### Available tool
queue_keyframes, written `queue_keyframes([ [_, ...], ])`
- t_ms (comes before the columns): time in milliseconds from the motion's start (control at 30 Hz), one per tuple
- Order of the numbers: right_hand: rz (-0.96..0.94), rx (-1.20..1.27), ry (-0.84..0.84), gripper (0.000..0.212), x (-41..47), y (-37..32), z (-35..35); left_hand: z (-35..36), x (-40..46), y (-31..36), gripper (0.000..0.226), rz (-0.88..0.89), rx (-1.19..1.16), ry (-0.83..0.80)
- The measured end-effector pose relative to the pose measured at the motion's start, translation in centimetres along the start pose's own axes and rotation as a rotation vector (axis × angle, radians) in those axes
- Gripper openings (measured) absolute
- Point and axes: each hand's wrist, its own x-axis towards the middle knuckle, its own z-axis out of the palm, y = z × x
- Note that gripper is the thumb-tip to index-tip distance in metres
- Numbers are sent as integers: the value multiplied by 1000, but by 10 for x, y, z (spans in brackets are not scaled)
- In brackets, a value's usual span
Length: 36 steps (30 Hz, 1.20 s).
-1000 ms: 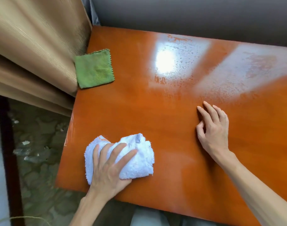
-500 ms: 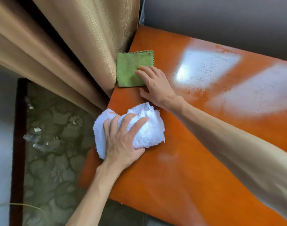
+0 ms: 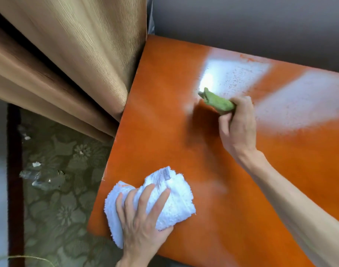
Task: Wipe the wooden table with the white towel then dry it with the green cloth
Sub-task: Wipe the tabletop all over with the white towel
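Lying bunched near the front left corner of the glossy orange-brown wooden worktop (image 3: 232, 180), the fluffy white terry towel (image 3: 172, 201) has a small grey label showing on its far edge. The left hand (image 3: 143, 218) rests on top of it, fingers spread and fairly straight, pressing it flat against the wood rather than closing round it. Farther back and to the right, the right hand (image 3: 237, 124) has its grip clamped on the crumpled green microfibre cloth (image 3: 216, 102), which sticks out past the knuckles toward the left over a pale, speckled sheen on the worktop; whether the cloth touches the surface cannot be told. A second pale patch lies to the right. Beige ribbed curtains (image 3: 78, 60) hang at the worktop's left edge, above a dull green floral-patterned floor (image 3: 64, 189). A grey wall (image 3: 251, 26) runs behind.
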Motion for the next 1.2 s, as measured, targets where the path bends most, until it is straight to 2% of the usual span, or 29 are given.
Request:
queue_keyframes([
  [100, 50, 10, -91, 34, -38, 31, -39, 0, 17, -12, 72, 33, -13, 53],
  [200, 30, -38, -162, 45, -63, 50, -47, -7, 59, -28, 74, 21, -36, 53],
  [333, -30, 39, -114, 30, -73, 53, -43, -13, 146, -45, 80, -90, -43, -18],
  [467, 49, 112, -53, 40, -75, 51, -37, -12, 227, -44, 82, -117, -20, 9],
  [600, -3, 78, -132, 48, -78, 57, -28, -10, 255, -33, 81, -132, 4, 34],
  [767, -86, -10, -203, 42, -77, 62, -24, -15, 211, -28, 77, 28, -44, -6],
  [900, -72, -43, -213, 43, -76, 65, -21, -4, 114, -3, 71, 191, -151, 99],
  [1067, -45, -30, -206, 44, -77, 65, -22, 20, -12, 40, 70, 378, -222, 51],
  [1200, -3, 28, -176, 45, -78, 65, -21, 24, -17, 63, 63, 447, -192, 55],
])
